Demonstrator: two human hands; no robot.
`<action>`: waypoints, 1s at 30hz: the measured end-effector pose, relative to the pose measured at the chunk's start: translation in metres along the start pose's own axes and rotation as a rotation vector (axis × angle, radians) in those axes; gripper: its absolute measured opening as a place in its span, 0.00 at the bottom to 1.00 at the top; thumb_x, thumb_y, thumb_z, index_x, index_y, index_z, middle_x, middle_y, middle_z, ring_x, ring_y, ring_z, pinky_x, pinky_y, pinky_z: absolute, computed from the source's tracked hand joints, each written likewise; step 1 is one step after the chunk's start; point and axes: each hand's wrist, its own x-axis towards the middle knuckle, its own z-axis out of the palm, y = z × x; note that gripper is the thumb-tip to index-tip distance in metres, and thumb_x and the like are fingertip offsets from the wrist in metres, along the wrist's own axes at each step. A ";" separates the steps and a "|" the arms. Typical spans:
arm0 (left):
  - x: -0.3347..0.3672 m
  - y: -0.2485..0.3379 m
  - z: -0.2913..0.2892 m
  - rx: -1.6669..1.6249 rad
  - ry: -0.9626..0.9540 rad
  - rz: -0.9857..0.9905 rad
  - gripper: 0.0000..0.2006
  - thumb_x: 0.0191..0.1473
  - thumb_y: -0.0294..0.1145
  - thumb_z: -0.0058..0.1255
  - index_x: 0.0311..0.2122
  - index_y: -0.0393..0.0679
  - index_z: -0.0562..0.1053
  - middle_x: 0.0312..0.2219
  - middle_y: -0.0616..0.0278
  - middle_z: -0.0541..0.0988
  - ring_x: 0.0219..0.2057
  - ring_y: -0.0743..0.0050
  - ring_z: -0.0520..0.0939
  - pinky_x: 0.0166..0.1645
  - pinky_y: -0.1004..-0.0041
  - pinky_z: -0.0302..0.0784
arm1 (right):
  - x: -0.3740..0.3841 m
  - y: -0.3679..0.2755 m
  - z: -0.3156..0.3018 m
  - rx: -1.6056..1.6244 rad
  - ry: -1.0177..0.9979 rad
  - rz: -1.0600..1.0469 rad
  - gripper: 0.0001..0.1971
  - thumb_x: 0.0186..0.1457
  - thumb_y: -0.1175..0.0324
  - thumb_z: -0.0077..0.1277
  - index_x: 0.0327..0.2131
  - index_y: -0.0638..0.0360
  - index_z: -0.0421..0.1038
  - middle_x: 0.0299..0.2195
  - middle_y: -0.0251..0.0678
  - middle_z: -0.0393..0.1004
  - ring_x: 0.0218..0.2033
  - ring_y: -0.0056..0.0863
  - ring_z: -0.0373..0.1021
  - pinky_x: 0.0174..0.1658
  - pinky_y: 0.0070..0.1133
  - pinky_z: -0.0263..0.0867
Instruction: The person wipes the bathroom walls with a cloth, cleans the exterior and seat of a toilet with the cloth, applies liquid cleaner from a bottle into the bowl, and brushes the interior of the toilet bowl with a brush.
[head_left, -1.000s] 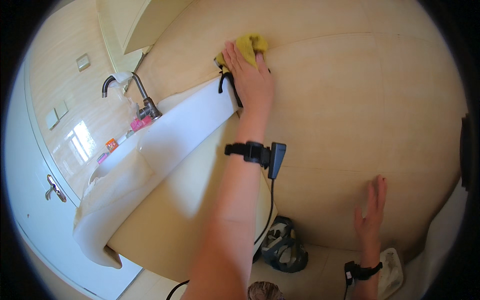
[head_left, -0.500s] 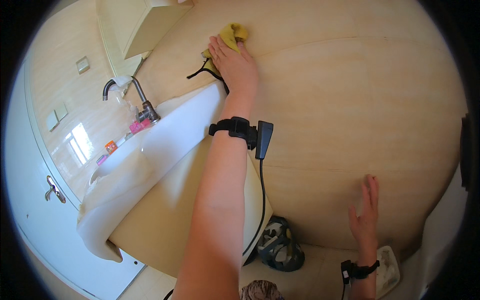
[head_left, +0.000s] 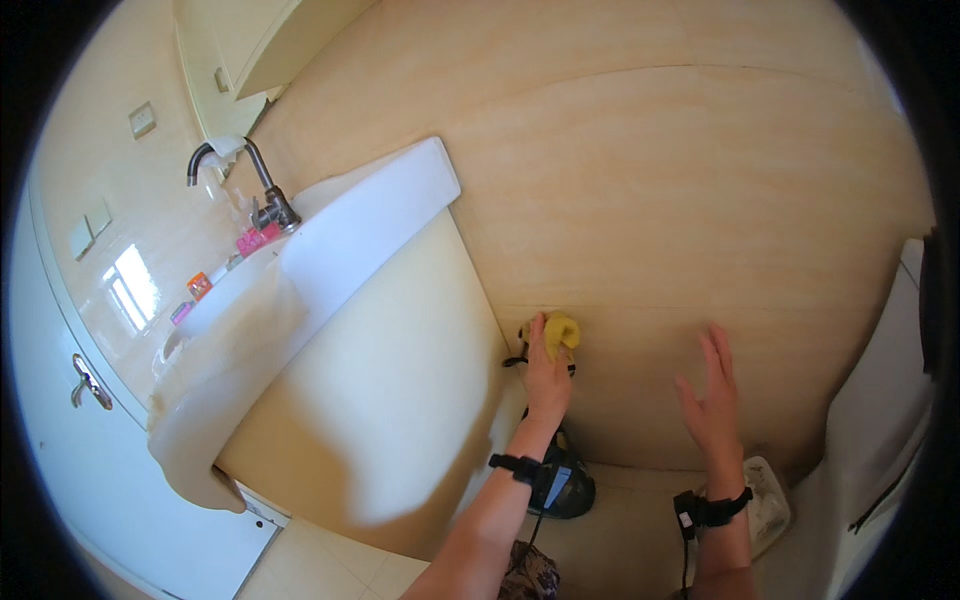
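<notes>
One yellow cloth (head_left: 564, 334) bunches beneath the left hand's (head_left: 547, 384) fingers (head_left: 538, 334).

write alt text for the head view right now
A person's left hand holds a yellow cloth at a tan wall, while the open right hand holds nothing. A white sink with a dark faucet stands to the left.

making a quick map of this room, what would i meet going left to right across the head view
Silver door handle → dark faucet → left hand with the yellow cloth → right hand → white tub → large white fixture.
</notes>
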 end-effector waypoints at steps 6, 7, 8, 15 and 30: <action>-0.029 0.057 -0.030 -1.518 -0.021 -1.006 0.19 0.65 0.41 0.42 0.53 0.38 0.66 0.48 0.58 0.74 0.47 0.65 0.77 0.51 0.64 0.74 | 0.000 -0.005 0.023 0.435 -0.113 0.229 0.31 0.54 0.66 0.55 0.60 0.61 0.57 0.61 0.44 0.58 0.61 0.35 0.57 0.61 0.30 0.54; -0.033 0.054 -0.027 -1.595 -0.028 -1.009 0.18 0.64 0.40 0.43 0.53 0.38 0.66 0.48 0.57 0.74 0.48 0.65 0.77 0.50 0.63 0.75 | -0.002 -0.009 0.031 0.418 -0.112 0.235 0.31 0.54 0.66 0.55 0.60 0.61 0.57 0.61 0.44 0.58 0.61 0.35 0.57 0.61 0.30 0.54; -0.037 0.053 -0.025 -1.606 -0.033 -1.017 0.18 0.64 0.40 0.43 0.53 0.38 0.66 0.48 0.57 0.74 0.48 0.65 0.77 0.50 0.63 0.75 | -0.003 -0.015 0.040 0.535 -0.174 0.312 0.31 0.55 0.64 0.55 0.60 0.61 0.58 0.61 0.45 0.57 0.61 0.35 0.57 0.61 0.30 0.55; -0.054 0.073 -0.029 -1.637 -0.125 -1.043 0.27 0.65 0.48 0.40 0.61 0.38 0.59 0.57 0.58 0.65 0.57 0.65 0.66 0.61 0.67 0.60 | -0.009 -0.046 0.089 0.427 -0.201 -0.044 0.29 0.53 0.64 0.58 0.58 0.58 0.62 0.61 0.48 0.54 0.61 0.41 0.55 0.60 0.31 0.56; -0.035 0.039 -0.103 -0.975 -0.071 -0.478 0.26 0.63 0.31 0.42 0.64 0.36 0.54 0.60 0.54 0.62 0.61 0.65 0.63 0.63 0.68 0.56 | 0.226 -0.196 0.155 0.561 0.335 -0.435 0.18 0.53 0.74 0.53 0.49 0.57 0.70 0.39 0.43 0.71 0.39 0.39 0.70 0.44 0.26 0.67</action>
